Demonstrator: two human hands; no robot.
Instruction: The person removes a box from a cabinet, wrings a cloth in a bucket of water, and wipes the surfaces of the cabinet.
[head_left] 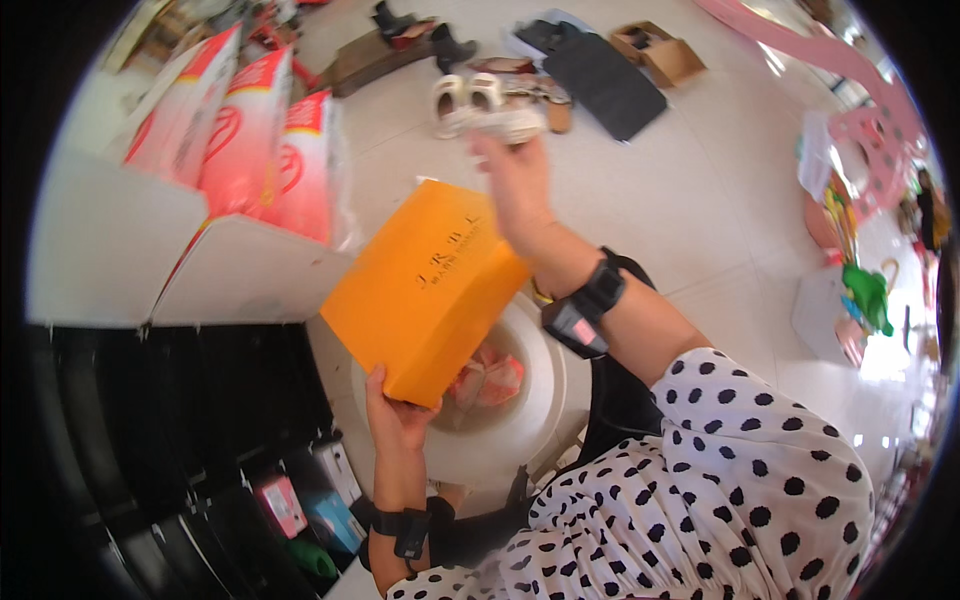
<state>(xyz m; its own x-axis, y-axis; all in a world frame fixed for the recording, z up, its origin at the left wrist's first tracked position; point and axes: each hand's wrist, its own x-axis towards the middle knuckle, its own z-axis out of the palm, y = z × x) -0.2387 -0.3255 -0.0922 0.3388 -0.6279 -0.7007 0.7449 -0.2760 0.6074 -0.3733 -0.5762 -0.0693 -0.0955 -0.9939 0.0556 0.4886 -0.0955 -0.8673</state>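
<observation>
My left hand (400, 412) grips the lower corner of an orange cardboard box (415, 290) with dark lettering, thumb on the near edge. The box is tilted and partly covers a round white tub (548, 385) with crumpled pink-and-white material (488, 378) inside. My right hand (520, 190) is raised beyond the box's right end, smeared by motion. At its fingertips is a blurred white thing (512, 126), apparently held, whose kind I cannot make out. A pair of whitish shoes (466, 95) stands on the floor just behind it.
Pink-and-white bags (250, 140) stand in a white carton (100, 250) at left. Below are black shelves (240, 380) with small boxes. Across the floor lie dark boots (452, 48), a dark board (605, 85) and an open carton (668, 55). A white bin (825, 315) stands at right.
</observation>
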